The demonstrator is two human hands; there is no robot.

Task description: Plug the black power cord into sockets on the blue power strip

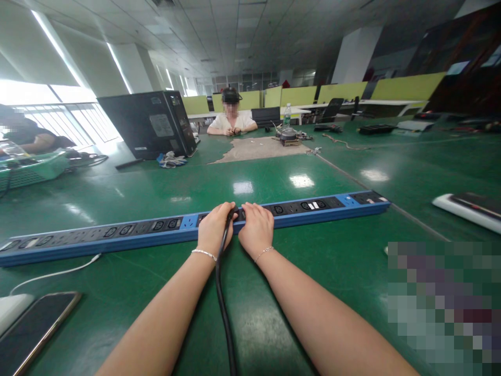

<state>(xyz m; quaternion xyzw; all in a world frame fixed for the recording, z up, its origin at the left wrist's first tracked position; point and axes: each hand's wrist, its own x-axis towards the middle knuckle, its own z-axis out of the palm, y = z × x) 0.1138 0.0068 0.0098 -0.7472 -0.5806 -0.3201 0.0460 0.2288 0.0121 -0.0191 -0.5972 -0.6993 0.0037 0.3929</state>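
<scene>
A long blue power strip point(143, 239) with black and blue sockets lies across the green table in front of me. My left hand point(214, 224) is closed around the plug point(235, 211) of a black power cord at the middle of the strip. From there the cord point(221, 292) runs down between my forearms toward me. Close beside it, my right hand point(258, 224) grips the strip, fingers curled over its top. My fingers hide most of the plug and the sockets beneath, so how far it is seated does not show.
A phone point(41, 329) and white cable point(58, 272) lie near left. Behind the strip stand a black computer case point(136, 125), gloves point(172, 160) and a green basket point(35, 172). A person point(231, 117) sits opposite; another point(35, 133) is at left. A white device point(465, 209) lies right.
</scene>
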